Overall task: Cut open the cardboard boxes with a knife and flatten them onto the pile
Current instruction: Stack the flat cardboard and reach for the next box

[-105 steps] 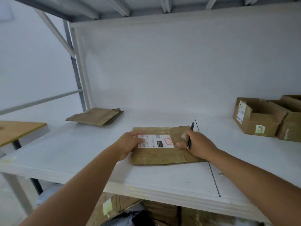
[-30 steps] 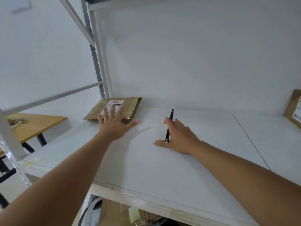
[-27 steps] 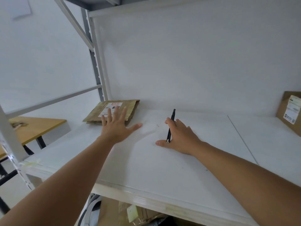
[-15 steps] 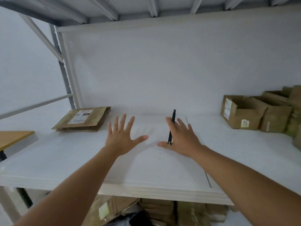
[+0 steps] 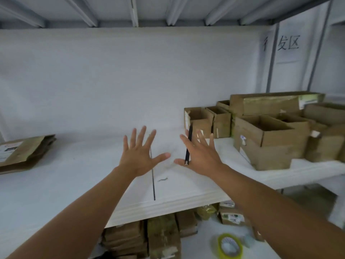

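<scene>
Left hand (image 5: 139, 157) is spread wide over the white shelf (image 5: 74, 184), all fingers straight and fanned, thumb pointing toward the other hand; it holds nothing, and whether the palm touches the shelf cannot be told. Right hand (image 5: 200, 156) is just beside it, thumbs nearly meeting, fingers also straight and splayed. A thin black knife (image 5: 188, 144) stands up along the right hand, pinched in the crook between thumb and forefinger, tip pointing away from the person. Fingers are not curled round it.

Open cardboard boxes (image 5: 265, 135) are clustered to the right of the right hand, the nearest one just past its fingertips, a long box lying on top at the back. The flattened pile (image 5: 24, 152) sits well to the left of the left hand, at the frame edge, white label up. Under the shelf, below the right forearm, a yellow tape roll (image 5: 230, 246) and more flat cardboard (image 5: 162, 238).
</scene>
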